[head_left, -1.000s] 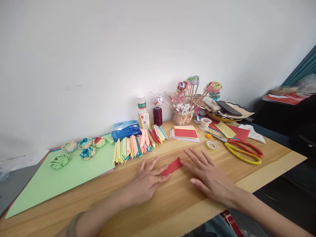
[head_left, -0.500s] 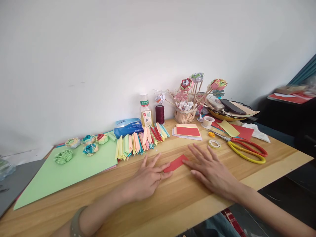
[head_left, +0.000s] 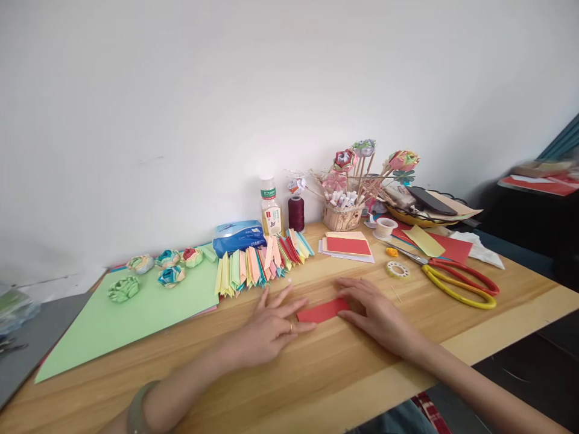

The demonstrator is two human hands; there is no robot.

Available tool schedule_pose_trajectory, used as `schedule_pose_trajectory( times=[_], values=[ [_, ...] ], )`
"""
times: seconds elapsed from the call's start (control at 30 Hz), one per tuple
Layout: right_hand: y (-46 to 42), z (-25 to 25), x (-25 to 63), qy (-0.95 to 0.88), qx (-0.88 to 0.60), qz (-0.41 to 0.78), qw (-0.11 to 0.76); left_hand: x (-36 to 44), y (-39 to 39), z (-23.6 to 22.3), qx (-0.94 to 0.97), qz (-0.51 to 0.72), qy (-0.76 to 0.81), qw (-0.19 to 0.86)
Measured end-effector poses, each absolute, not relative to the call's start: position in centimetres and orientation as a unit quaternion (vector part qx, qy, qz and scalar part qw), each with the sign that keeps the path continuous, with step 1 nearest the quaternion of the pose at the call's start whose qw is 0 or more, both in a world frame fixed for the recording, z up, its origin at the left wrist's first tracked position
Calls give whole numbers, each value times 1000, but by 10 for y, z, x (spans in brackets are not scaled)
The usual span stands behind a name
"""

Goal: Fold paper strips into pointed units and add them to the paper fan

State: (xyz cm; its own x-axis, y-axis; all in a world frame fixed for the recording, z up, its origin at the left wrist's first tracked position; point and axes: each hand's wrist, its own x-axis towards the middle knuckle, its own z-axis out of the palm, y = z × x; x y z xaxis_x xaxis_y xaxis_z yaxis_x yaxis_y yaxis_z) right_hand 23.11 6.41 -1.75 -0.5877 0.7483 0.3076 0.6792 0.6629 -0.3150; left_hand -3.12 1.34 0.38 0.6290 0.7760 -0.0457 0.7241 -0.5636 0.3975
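Note:
A red paper strip (head_left: 322, 311) lies on the wooden table between my two hands. My left hand (head_left: 271, 322) rests flat with spread fingers, its thumb and forefinger against the strip's left end. At the other end, my right hand (head_left: 373, 310) is curled, with thumb and fingers closing on the strip's right edge, which they partly hide. Beyond the hands lies a stack of cut paper (head_left: 348, 245), a red sheet on top. Several folded paper pieces (head_left: 257, 265) stand in a row behind my left hand.
Scissors (head_left: 447, 274), a tape roll (head_left: 398, 269) and a ribbon spool (head_left: 385, 228) lie to the right. Paper flowers (head_left: 124, 289) sit on a green sheet (head_left: 149, 319) at left. A bottle (head_left: 271, 211), thread spool (head_left: 296, 213), tissue pack (head_left: 239, 236) and basket (head_left: 342, 217) line the wall.
My right hand has gone from spread fingers to curled ones around the strip's right end. The strip now lies more level and looks narrower. My left hand stays at its left end.

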Motion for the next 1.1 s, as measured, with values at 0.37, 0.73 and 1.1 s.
schedule_pose_trajectory(
  times=[0.37,0.73,1.1],
  values=[
    [18,-12,205,-897,-359,19,259,-11,-6,-1,788,304,498,198],
    [8,8,199,-914,-243,263,191,-3,-9,2,740,265,533,313],
    [21,-8,201,-891,-290,272,218,0,-5,4,735,273,531,322]
  ],
)
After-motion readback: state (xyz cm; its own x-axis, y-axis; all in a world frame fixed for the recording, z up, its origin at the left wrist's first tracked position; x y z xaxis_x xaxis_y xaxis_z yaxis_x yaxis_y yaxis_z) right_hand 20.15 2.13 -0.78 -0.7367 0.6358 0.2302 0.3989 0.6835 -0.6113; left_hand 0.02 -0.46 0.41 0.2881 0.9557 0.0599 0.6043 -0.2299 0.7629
